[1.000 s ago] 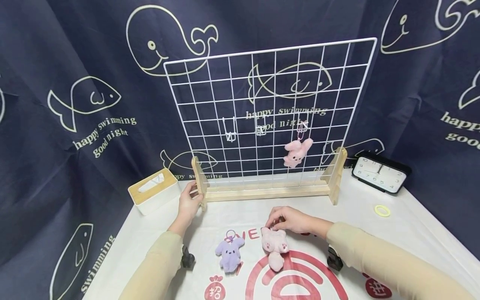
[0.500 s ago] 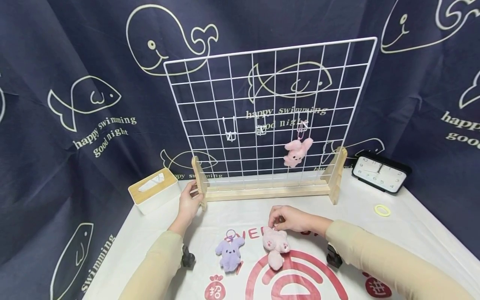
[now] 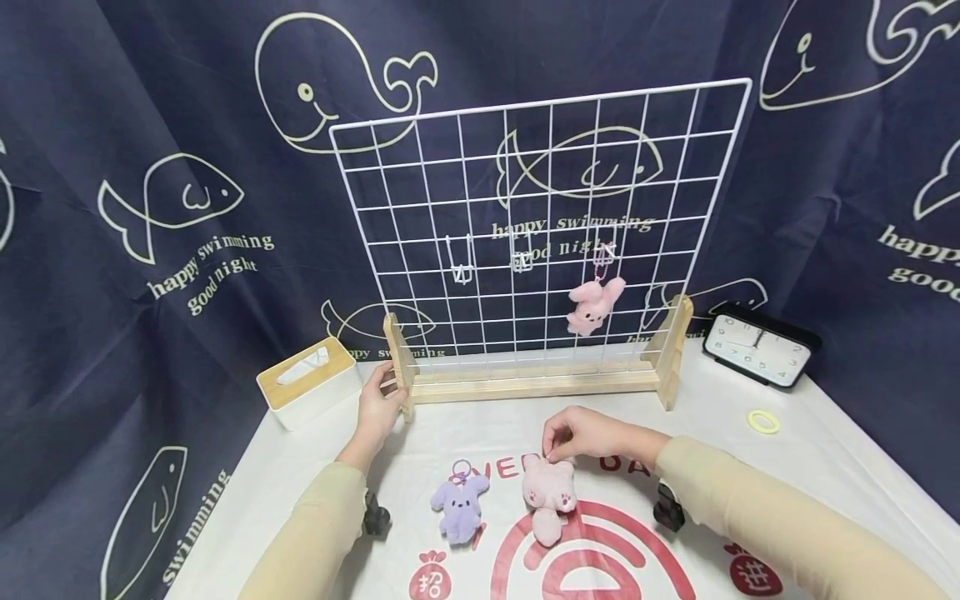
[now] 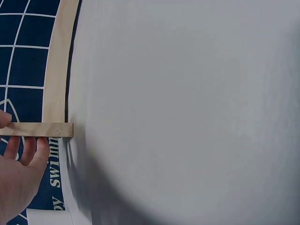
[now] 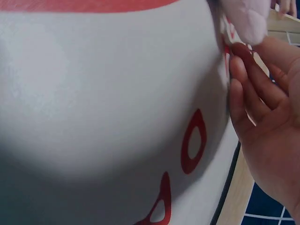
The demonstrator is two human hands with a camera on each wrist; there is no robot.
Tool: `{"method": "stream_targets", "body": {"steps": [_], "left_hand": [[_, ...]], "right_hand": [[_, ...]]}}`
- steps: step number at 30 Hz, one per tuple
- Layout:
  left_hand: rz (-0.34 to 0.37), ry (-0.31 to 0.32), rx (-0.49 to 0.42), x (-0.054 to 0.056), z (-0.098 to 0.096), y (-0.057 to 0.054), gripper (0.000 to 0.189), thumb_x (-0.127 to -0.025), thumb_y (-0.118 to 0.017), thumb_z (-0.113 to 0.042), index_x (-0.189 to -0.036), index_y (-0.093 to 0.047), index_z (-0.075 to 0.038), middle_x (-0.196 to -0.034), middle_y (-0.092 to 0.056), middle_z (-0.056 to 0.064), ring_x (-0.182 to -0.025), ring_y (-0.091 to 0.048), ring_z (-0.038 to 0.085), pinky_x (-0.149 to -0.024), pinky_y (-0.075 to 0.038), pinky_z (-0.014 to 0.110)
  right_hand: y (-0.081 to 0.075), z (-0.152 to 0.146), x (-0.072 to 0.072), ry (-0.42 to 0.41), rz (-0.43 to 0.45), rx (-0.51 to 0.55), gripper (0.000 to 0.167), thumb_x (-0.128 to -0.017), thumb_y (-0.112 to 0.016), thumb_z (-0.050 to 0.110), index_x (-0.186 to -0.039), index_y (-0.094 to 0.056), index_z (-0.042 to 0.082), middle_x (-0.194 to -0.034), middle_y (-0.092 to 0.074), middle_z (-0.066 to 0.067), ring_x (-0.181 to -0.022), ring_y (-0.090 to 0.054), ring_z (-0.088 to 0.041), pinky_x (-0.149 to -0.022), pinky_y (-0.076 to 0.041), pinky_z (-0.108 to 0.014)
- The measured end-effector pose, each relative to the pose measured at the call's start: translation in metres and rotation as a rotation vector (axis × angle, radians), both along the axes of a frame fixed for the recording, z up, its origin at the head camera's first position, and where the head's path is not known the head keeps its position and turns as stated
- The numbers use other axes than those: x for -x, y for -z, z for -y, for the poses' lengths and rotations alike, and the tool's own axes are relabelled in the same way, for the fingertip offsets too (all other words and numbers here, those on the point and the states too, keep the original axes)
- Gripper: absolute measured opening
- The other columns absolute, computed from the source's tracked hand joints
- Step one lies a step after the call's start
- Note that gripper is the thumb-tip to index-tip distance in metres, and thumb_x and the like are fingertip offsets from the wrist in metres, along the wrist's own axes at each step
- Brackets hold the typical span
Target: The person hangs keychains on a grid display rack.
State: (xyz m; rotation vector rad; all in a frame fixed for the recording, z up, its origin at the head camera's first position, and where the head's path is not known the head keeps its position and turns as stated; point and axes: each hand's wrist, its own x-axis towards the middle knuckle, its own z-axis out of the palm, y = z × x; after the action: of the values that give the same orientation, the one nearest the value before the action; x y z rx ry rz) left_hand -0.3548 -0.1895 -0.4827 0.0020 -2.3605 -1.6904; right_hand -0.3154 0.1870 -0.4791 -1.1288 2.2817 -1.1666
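A pink plush bear (image 3: 550, 493) lies on the white table cover, and my right hand (image 3: 579, 434) pinches it at its top end. In the right wrist view the curled fingers (image 5: 262, 98) sit just under the pink plush bear (image 5: 243, 18). My left hand (image 3: 375, 408) grips the left wooden foot (image 3: 399, 360) of the white wire grid stand (image 3: 540, 208). The left wrist view shows the left hand (image 4: 18, 173), its fingers and thumb on either side of the wooden foot (image 4: 40, 130). A purple plush (image 3: 459, 505) with a ring lies left of the bear.
A pink bunny plush (image 3: 592, 305) hangs from a hook on the grid; two other hooks (image 3: 459, 260) hang bare. A tissue box (image 3: 307, 379) stands at the left, a clock (image 3: 759, 350) and a yellow ring (image 3: 763, 421) at the right. Dark printed cloth surrounds the table.
My right hand has shifted slightly right and up at the bear's top, and the bear has turned a little with it. The left hand has stayed on the wooden foot.
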Motion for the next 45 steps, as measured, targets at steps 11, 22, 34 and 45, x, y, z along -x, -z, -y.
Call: {"method": "stream_targets", "body": {"steps": [11, 22, 34, 45], "left_hand": [[-0.001, 0.007, -0.005, 0.0, 0.0, 0.002, 0.06, -0.087, -0.06, 0.009, -0.145, -0.049, -0.001, -0.134, -0.057, 0.027, -0.125, -0.056, 0.047, -0.104, -0.053, 0.052], [0.013, -0.005, 0.005, 0.0, -0.002, 0.0, 0.061, -0.087, -0.06, 0.007, -0.146, -0.048, -0.002, -0.137, -0.056, 0.027, -0.126, -0.056, 0.046, -0.104, -0.054, 0.051], [0.0, -0.009, 0.013, 0.001, -0.001, 0.001, 0.061, -0.086, -0.06, 0.007, -0.146, -0.048, -0.001, -0.135, -0.057, 0.027, -0.125, -0.057, 0.047, -0.103, -0.054, 0.051], [0.024, -0.012, 0.0, 0.0, 0.0, 0.0, 0.062, -0.087, -0.061, 0.006, -0.147, -0.048, -0.005, -0.137, -0.056, 0.024, -0.128, -0.055, 0.045, -0.105, -0.053, 0.049]], "right_hand": [[0.003, 0.005, -0.014, 0.089, 0.095, 0.142, 0.005, -0.088, -0.075, 0.002, -0.087, -0.072, -0.002, -0.083, -0.074, -0.007, -0.076, -0.066, -0.008, -0.067, -0.054, -0.017], [0.002, 0.01, -0.02, 0.161, 0.111, 0.283, 0.022, -0.088, -0.073, -0.005, -0.104, -0.059, -0.013, -0.085, -0.073, -0.02, -0.078, -0.069, -0.009, -0.07, -0.056, -0.019], [-0.006, 0.012, -0.018, 0.252, -0.011, 0.366, 0.017, -0.086, -0.075, -0.004, -0.097, -0.063, -0.003, -0.082, -0.073, -0.013, -0.074, -0.07, -0.013, -0.065, -0.059, -0.021], [-0.031, 0.018, -0.019, 0.419, -0.146, 0.353, 0.019, -0.086, -0.074, -0.007, -0.102, -0.064, -0.003, -0.09, -0.07, -0.016, -0.081, -0.068, -0.015, -0.072, -0.059, -0.022]]}}
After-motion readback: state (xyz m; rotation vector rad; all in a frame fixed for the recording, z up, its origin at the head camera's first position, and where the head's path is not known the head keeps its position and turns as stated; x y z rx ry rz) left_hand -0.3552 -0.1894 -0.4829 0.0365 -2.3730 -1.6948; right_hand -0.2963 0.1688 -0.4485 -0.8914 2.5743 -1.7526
